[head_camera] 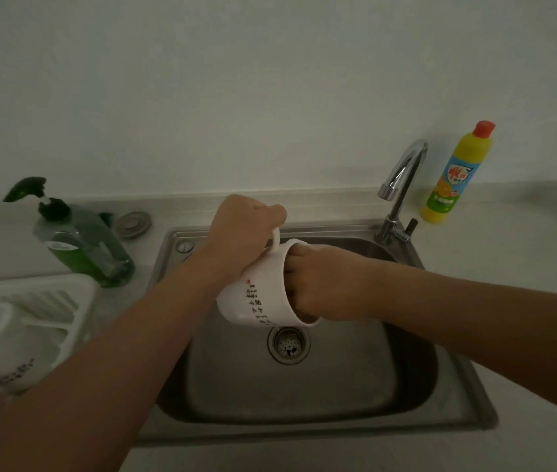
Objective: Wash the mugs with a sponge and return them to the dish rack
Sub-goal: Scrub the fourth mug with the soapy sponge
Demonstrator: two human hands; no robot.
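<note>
Left hand (243,229) grip clamped on mug (256,294) handle | right hand (321,284) inside mug, grip hidden

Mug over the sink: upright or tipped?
Tipped. The mug opens rightward, with the right hand partly inside; the left hand grips its handle.

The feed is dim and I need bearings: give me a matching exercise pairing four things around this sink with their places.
Things: 1 white ceramic mug with black writing; 2 yellow plastic bottle with red cap; 3 green pump bottle with black nozzle; 4 white plastic dish rack.
Places: A counter, right of chrome tap; B held over steel sink; C view's lower left corner; D counter, just behind the rack.
Pairs: 1-B, 2-A, 3-D, 4-C.
</note>
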